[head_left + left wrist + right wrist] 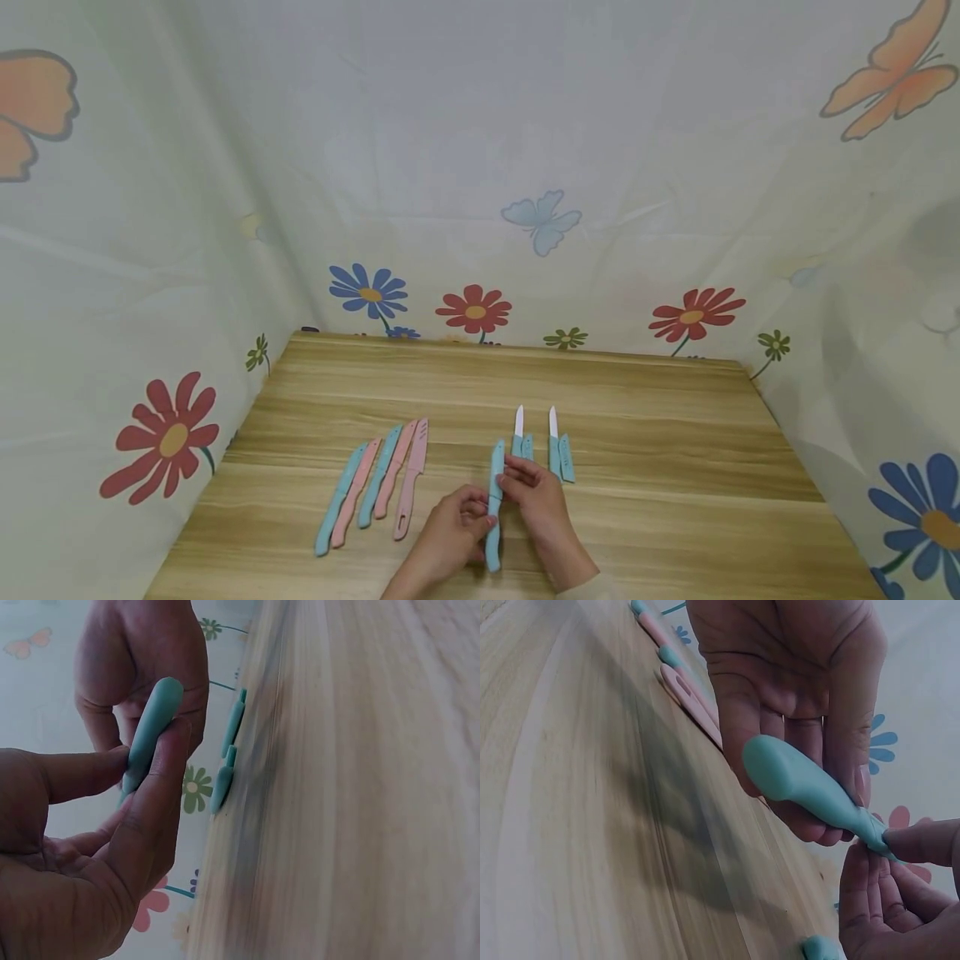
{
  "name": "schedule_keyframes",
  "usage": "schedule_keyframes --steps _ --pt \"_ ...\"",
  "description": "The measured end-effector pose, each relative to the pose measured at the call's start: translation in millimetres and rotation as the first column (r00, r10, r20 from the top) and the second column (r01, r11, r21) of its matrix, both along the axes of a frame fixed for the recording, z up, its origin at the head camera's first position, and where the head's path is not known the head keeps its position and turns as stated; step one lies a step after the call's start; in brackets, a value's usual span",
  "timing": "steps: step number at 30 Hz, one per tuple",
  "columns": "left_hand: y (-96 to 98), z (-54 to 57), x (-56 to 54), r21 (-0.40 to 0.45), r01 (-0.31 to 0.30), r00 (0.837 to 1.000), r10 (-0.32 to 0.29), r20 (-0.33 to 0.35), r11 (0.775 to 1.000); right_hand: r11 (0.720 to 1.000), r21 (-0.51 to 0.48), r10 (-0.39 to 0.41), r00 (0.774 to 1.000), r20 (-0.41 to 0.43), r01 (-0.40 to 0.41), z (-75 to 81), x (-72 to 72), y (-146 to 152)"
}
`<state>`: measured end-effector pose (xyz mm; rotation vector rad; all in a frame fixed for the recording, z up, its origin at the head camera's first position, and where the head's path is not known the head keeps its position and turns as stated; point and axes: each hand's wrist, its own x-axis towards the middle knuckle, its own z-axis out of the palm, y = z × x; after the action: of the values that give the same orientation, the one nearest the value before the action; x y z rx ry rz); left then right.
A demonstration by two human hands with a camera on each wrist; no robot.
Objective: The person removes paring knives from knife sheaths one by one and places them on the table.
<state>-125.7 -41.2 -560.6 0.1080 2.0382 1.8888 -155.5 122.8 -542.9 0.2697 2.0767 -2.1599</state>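
In the head view a light-blue sheathed knife (493,533) is held upright near the table's front, in front of the body. My left hand (450,527) pinches its handle between thumb and fingers, as the left wrist view also shows. The fingers of my right hand (538,493) grip the knife's blue sheath (497,458), close to where it meets the handle. The blade is hidden inside the sheath. Just beyond my right hand lie two small blue-handled paring knives (553,425) with bare white blades, each beside a loose blue sheath (566,460).
To the left, a row of knives (386,475) in alternating blue and pink lies slanted on the wooden table (675,517). The rightmost is a pink utensil (411,492) with slots and a handle hole. Flower-printed fabric (465,208) walls off the back and sides.
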Motion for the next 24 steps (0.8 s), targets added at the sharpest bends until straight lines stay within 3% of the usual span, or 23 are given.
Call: schedule_keyframes --steps 24 --pt "0.6 0.9 1.4 0.012 0.052 0.998 -0.052 0.029 0.999 1.000 0.010 0.012 0.999 -0.030 -0.012 3.6 -5.0 9.7"
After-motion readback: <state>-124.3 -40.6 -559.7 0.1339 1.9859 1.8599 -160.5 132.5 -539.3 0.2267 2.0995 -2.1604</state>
